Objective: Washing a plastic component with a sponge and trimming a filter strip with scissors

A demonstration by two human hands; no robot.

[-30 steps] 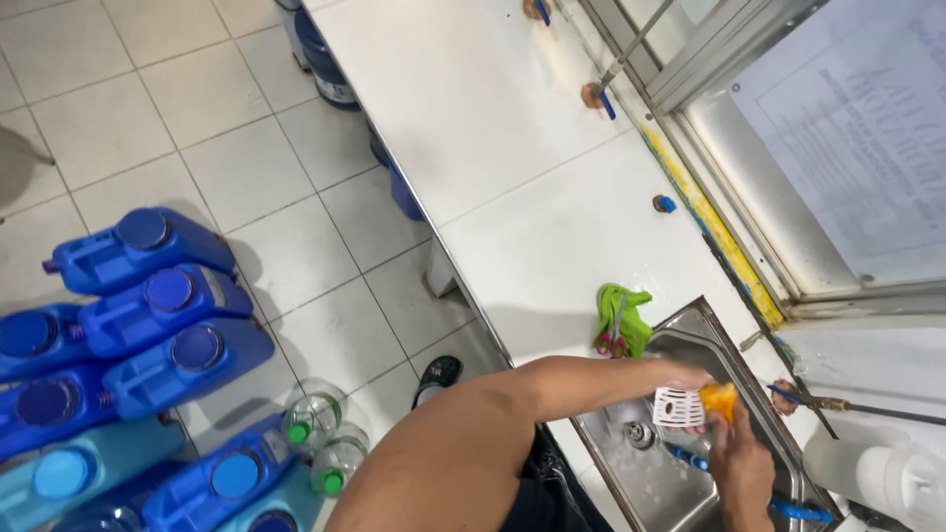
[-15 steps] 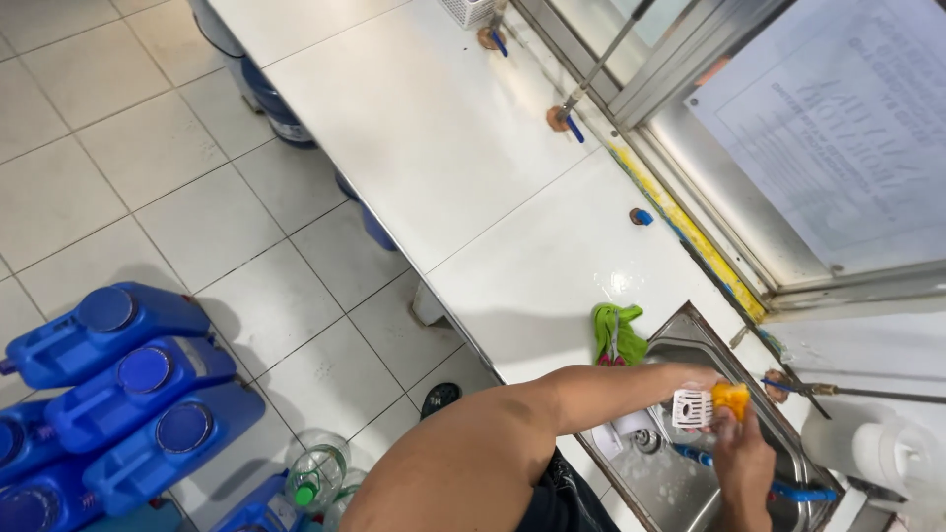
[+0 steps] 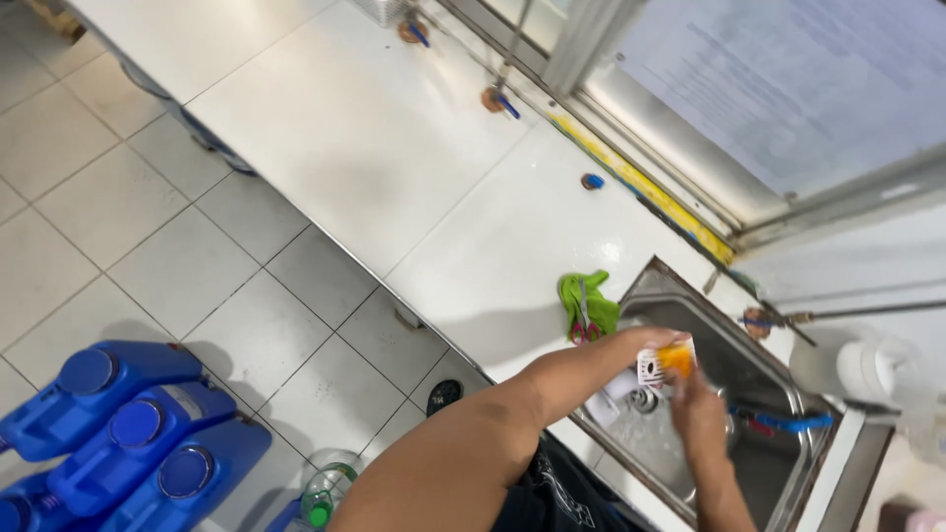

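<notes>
Since the earlier frames, the view had swung so that the blue jugs slid from the middle left down into the lower left corner, while the sink and both hands rose from the bottom edge toward the middle right. Both hands kept meeting over the basin just as before.

At this moment the left hand, at the end of a long bare forearm crossing from the bottom centre, was closed on a small white cup with dark marks on its side, held above the sink at centre right. The right hand came up from the lower right, its fingers pressed together on an orange sponge that touched the cup's right side. Exactly how each finger lay was blurred.

Under the cup sat the round drain. A blue-handled thing lay across the sink's right part. A green cloth with red-handled scissors on it lay on the white counter, just left of the sink. A small blue cap sat farther up the counter, near the yellow strip along the window frame. At the bottom, a clear bottle with a green cap stood on the tiled floor, beside the jugs.
</notes>
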